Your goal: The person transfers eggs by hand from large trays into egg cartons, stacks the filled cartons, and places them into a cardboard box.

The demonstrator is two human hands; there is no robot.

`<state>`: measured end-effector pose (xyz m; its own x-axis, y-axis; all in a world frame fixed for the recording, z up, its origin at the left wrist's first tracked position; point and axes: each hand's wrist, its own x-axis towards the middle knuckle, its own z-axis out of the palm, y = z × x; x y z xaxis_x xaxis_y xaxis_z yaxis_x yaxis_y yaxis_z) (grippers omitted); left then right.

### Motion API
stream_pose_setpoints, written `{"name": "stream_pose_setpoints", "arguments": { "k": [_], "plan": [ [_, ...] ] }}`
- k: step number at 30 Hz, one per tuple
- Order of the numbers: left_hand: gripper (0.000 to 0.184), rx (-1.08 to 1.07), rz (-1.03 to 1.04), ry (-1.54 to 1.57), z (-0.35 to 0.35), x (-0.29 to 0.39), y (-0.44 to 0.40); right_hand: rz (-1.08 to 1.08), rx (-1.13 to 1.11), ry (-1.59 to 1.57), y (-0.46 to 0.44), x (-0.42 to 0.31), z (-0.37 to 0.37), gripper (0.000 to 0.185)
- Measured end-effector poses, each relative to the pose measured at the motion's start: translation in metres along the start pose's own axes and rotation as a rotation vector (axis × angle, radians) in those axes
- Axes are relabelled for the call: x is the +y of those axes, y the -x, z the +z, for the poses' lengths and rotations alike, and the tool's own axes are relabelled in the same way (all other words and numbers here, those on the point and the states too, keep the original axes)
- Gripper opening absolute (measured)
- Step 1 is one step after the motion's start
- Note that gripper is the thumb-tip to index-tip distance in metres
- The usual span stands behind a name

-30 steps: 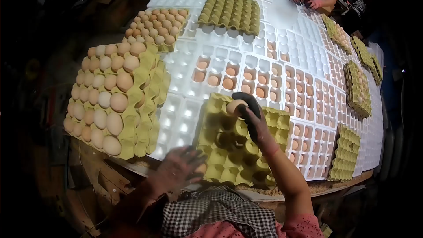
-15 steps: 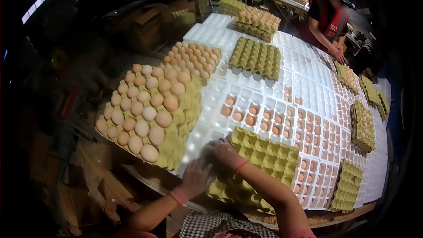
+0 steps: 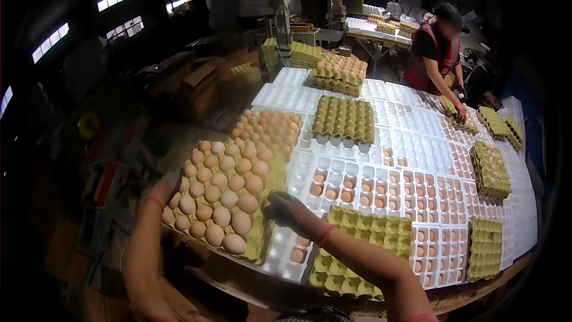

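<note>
A yellow-green pulp egg tray (image 3: pixel 269 226) lies at the left of the table, filled with brown eggs (image 3: pixel 221 215) except along its right side. My left hand (image 3: pixel 168 185) grips its left edge, the fingers partly hidden behind the rim and eggs. On the opposite edge, my dark-smudged right hand (image 3: pixel 290 210) is closed around the rim. Below my right wrist, a white foam egg tray (image 3: pixel 286 260) holds a couple of eggs. An empty pulp tray (image 3: pixel 363 244) lies under my right forearm.
White foam trays (image 3: pixel 417 182), many with eggs, cover the table. More eggs (image 3: pixel 268 125) sit behind the held tray. An upside-down pulp tray (image 3: pixel 344 120) and an egg-topped stack (image 3: pixel 338 83) stand farther back. A co-worker (image 3: pixel 438 53) reaches toward a tray at the far right.
My hands have left the foam tray at the front and moved apart to either side of the egg-filled pulp tray. My view has tilted up. The co-worker's hand now reaches down to a tray.
</note>
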<state>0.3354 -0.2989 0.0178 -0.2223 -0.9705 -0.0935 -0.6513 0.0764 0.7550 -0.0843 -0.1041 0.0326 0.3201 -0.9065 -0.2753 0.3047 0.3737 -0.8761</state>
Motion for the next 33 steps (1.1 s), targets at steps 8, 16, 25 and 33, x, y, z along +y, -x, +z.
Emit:
{"name": "stream_pose_setpoints", "arguments": {
  "k": [8,16,25,33],
  "plan": [
    [0.020,-0.029,0.327,-1.144,-0.010,-0.011,-0.019,-0.788,0.067,0.774,-0.058,0.050,0.009,0.032],
    [0.044,-0.328,0.115,0.609,-0.029,-0.019,-0.026,-0.820,0.213,0.609,-0.074,0.074,0.007,0.036],
    [0.031,-0.428,0.318,0.394,0.058,0.244,0.002,-0.396,0.364,0.052,0.120,0.089,0.004,0.069],
    [0.030,-0.952,0.542,0.026,0.372,0.364,0.034,-0.209,0.824,0.274,0.291,0.180,0.012,0.051]
  ]
}}
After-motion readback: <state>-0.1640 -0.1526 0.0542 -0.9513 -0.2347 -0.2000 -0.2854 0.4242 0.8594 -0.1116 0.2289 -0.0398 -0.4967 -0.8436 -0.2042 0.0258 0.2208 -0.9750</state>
